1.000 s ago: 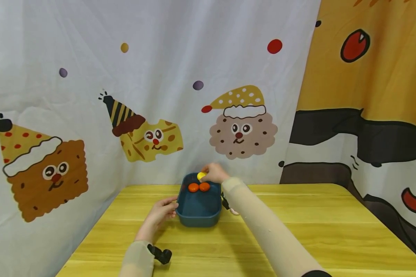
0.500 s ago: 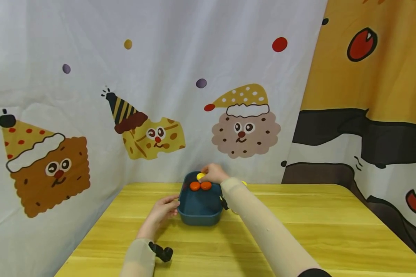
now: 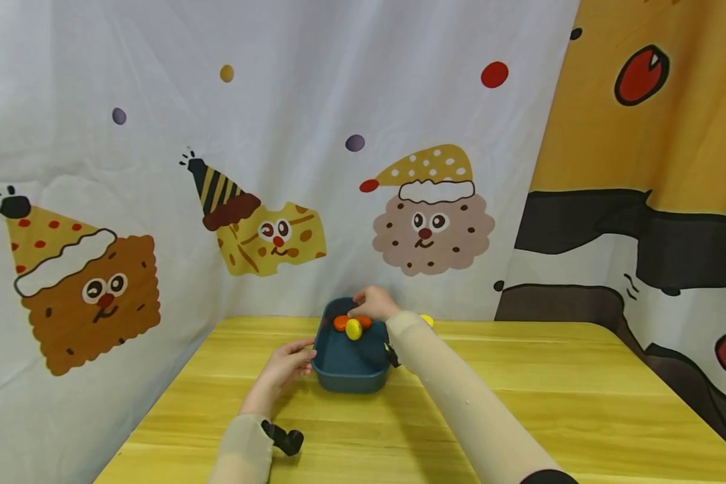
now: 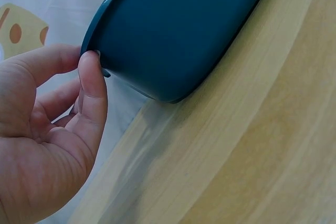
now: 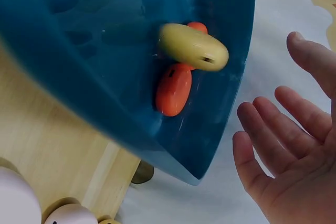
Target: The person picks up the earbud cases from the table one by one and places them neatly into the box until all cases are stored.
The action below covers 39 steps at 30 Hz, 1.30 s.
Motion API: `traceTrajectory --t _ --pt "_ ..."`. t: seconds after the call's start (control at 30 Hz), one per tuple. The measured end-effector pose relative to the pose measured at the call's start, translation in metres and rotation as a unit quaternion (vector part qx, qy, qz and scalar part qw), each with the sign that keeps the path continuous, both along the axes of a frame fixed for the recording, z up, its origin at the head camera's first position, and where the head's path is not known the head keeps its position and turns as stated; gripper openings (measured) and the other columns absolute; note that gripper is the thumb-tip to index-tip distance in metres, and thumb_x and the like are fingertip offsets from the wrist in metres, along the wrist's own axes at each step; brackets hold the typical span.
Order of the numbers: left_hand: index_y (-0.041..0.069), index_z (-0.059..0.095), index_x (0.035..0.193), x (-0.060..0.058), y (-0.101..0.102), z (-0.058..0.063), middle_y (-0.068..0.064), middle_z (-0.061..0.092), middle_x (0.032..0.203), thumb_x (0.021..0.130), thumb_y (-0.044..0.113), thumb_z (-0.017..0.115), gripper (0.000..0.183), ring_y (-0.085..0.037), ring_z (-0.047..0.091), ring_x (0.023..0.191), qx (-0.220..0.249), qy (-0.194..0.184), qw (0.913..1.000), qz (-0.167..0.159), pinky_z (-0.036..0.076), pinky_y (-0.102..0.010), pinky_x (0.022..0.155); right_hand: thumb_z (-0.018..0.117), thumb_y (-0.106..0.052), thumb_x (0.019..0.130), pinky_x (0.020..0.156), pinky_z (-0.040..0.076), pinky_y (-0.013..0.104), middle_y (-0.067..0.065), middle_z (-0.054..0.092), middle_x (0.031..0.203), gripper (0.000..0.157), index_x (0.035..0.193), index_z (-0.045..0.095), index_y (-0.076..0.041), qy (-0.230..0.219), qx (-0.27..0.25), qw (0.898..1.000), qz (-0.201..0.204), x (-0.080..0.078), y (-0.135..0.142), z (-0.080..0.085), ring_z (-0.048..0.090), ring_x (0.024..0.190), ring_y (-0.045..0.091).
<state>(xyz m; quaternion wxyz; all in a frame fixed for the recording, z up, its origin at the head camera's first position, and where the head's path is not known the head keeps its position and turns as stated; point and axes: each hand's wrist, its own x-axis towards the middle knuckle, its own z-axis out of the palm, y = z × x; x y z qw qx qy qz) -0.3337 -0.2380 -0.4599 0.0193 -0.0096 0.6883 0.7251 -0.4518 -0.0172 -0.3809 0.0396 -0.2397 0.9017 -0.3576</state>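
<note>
A dark blue, rounded rectangular bin (image 3: 349, 384) sits on the table. With thumb and index finger, my left hand (image 3: 286, 366) pinches its left rim, as the left wrist view also shows. Above the bin's far right end is my right hand (image 3: 375, 304); in the right wrist view its fingers are spread and hold nothing. A yellow egg-shaped piece (image 5: 193, 46) with a small dark mark is loose inside the bin, slightly blurred. It partly covers one of two orange egg-shaped pieces (image 5: 173, 90) at the far end.
Pale pinkish egg-shaped pieces (image 5: 71, 216) lie on the wooden table (image 3: 569, 403) right of the bin, mostly hidden by my right arm in the head view. Another yellow piece (image 3: 427, 320) shows behind that arm. A printed curtain (image 3: 290, 134) hangs behind the table.
My right hand has let go of the yellow egg-shaped piece, which has dropped toward the near side, in front of the orange ones. The left hand keeps its grip; the head view has shifted slightly.
</note>
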Motion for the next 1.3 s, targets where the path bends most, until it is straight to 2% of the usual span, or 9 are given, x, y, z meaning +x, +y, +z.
traceTrajectory --t 0.2,0.5,0.9,1.13,1.3 --pt "-0.006 0.049 0.137 -0.001 0.004 0.000 -0.009 0.058 0.086 0.093 0.003 0.063 0.047 -0.011 0.055 0.062 0.001 -0.004 1.0000 0.001 0.050 -0.024 0.061 0.079 -0.020 0.082 0.087 0.051 0.039 0.018 0.064 0.119 0.047 0.120 0.065 0.004 -0.001 0.003 1.000 0.001 0.001 0.005 0.001 0.061 0.104 0.029" --pt "-0.007 0.049 0.137 0.001 0.009 0.000 -0.011 0.059 0.087 0.094 0.002 0.061 0.046 -0.011 0.055 0.062 0.001 -0.009 0.9999 0.006 0.049 -0.023 0.059 0.079 -0.023 0.082 0.086 0.051 0.037 0.012 0.065 0.116 0.045 0.117 0.068 0.001 -0.002 0.015 1.000 -0.008 -0.002 0.010 -0.002 0.061 0.103 0.027" --pt "-0.006 0.049 0.138 0.003 0.009 -0.002 -0.012 0.060 0.089 0.094 0.005 0.062 0.048 -0.013 0.056 0.064 -0.005 -0.011 0.9999 0.002 0.050 -0.025 0.061 0.073 -0.026 0.087 0.086 0.051 0.037 0.010 0.066 0.113 0.041 0.118 0.067 0.001 0.009 0.005 1.000 0.003 0.001 0.021 0.003 0.061 0.103 0.026" --pt "-0.005 0.048 0.139 0.000 0.006 -0.001 -0.012 0.060 0.091 0.094 0.005 0.061 0.048 -0.012 0.057 0.064 -0.011 -0.011 0.9999 0.000 0.051 -0.026 0.062 0.068 -0.031 0.091 0.087 0.051 0.037 0.009 0.066 0.114 0.039 0.119 0.068 -0.003 0.020 -0.013 0.999 0.028 0.009 0.029 0.010 0.062 0.105 0.025" --pt "-0.008 0.045 0.140 0.001 0.000 0.000 -0.013 0.060 0.093 0.094 0.004 0.060 0.050 -0.011 0.057 0.064 -0.009 -0.004 0.9999 -0.003 0.051 -0.025 0.062 0.064 -0.031 0.094 0.088 0.051 0.038 0.008 0.066 0.115 0.037 0.120 0.068 -0.004 0.032 -0.034 0.998 0.046 0.015 0.038 0.014 0.061 0.107 0.025"
